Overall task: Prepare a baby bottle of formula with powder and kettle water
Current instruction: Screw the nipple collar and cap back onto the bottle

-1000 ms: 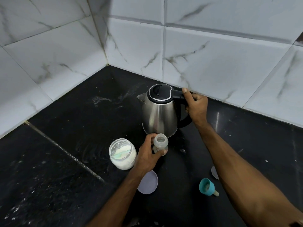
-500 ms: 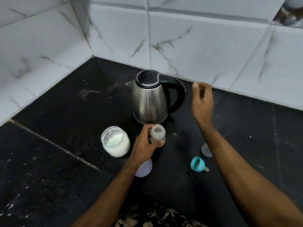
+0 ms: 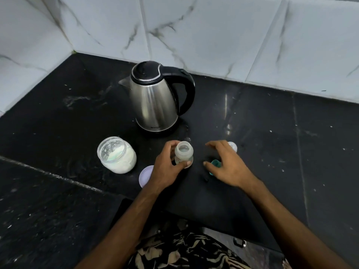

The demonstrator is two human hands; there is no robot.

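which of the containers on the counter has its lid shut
The kettle: its black lid sits closed. The powder jar and the baby bottle both stand open-topped.

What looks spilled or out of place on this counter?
Pale powdery smears streak the black counter left of the kettle, around; they look like spilled powder. The powder jar stands open, its lid lying beside it.

dim, even light | glare streak on counter (image 3: 226,105) | soft blur | edges bowed
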